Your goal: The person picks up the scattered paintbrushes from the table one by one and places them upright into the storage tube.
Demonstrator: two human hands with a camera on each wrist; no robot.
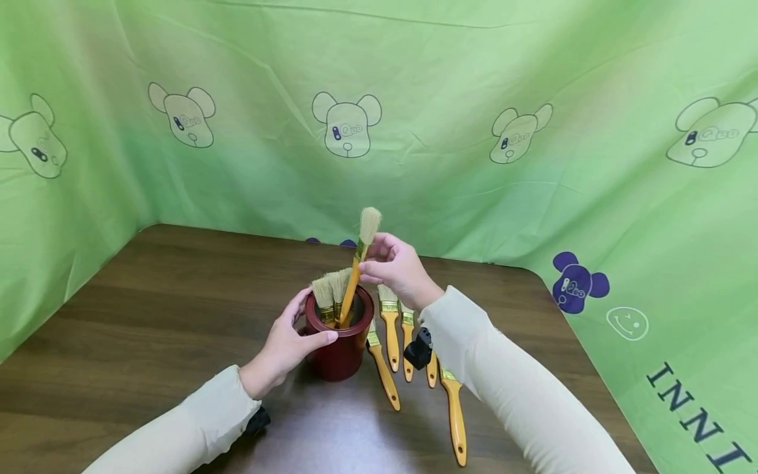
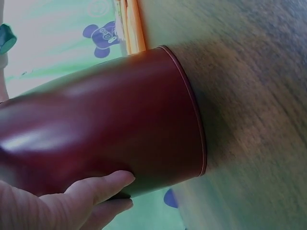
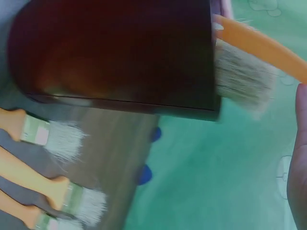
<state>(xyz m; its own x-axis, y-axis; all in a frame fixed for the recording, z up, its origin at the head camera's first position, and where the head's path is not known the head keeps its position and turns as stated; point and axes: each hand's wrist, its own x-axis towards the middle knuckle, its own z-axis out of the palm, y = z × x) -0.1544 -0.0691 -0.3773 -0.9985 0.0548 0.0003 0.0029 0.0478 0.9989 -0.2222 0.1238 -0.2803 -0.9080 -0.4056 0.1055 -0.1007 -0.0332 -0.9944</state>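
Note:
A dark red round container (image 1: 336,359) stands upright on the table. My left hand (image 1: 286,345) grips its rim from the left, thumb at the front and fingers around the far side. Above the opening, my right hand (image 1: 395,266) pinches a paintbrush (image 1: 353,280) with a yellow handle, bristles up and handle end pointing down into the container. Other paintbrushes (image 1: 324,296) stand inside it, their pale bristles showing over the rim and their handles mostly hidden. In the right wrist view the held brush's handle (image 3: 261,40) crosses the container's rim.
Several yellow-handled paintbrushes (image 1: 389,329) lie side by side on the wooden table (image 1: 195,296), right of the container, partly under my right forearm. The nearest brush (image 1: 456,421) lies toward the front edge. A green printed cloth (image 1: 266,171) hangs behind and around the table.

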